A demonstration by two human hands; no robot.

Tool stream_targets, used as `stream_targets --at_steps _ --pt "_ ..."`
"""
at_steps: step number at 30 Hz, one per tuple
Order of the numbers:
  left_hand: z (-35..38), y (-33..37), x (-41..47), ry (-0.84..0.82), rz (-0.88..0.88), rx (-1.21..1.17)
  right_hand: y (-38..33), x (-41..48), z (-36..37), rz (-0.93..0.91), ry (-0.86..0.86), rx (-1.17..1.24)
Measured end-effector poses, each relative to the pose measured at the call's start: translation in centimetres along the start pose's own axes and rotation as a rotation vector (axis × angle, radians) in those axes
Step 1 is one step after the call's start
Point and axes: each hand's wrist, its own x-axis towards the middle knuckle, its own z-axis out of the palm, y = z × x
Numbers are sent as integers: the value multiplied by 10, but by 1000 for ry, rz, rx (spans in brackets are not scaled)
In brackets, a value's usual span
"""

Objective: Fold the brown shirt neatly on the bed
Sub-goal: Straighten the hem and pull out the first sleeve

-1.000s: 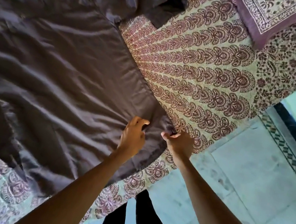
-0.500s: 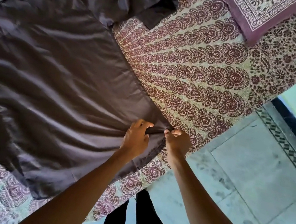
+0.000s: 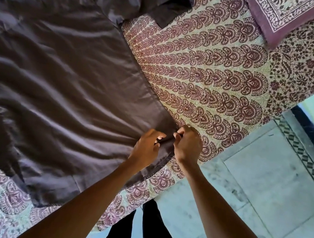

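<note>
Left grip (image 3: 144, 147), right grip (image 3: 187, 146) pinch brown shirt (image 3: 65, 84) hem | spread on bed (image 3: 219, 77)

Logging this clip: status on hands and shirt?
Left hand and right hand both pinch corner of brown shirt. Shirt spread open on bed, unfolded. Pillow apart from it.

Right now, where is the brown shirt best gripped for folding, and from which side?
Grip the brown shirt at its hem corner by the bed edge, from the near side: it lies flat and that corner is nearest. The left hand and right hand pinch it there.
</note>
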Motion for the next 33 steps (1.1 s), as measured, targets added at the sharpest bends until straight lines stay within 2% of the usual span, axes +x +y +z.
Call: stream_targets --at_steps 3,7,11,16,22,26,33 --pt "5 3 -3 14 -10 20 4 5 -1 -41 -30 -77" --pt "13 11 -15 25 46 303 5 12 -8 1 -5 -68" --pt "23 21 -29 -49 -2 391 9 22 -7 20 -91 -95" --pt "32 23 -38 -19 -53 437 11 28 -15 34 -178 -79" --pt "31 18 -27 -113 -61 169 14 36 -19 7 -223 -151" --pt "30 13 -22 -177 -6 105 15 38 -21 -8 -236 -183" --pt "31 12 -22 -215 -36 2 13 34 -25 -6 -232 -204"
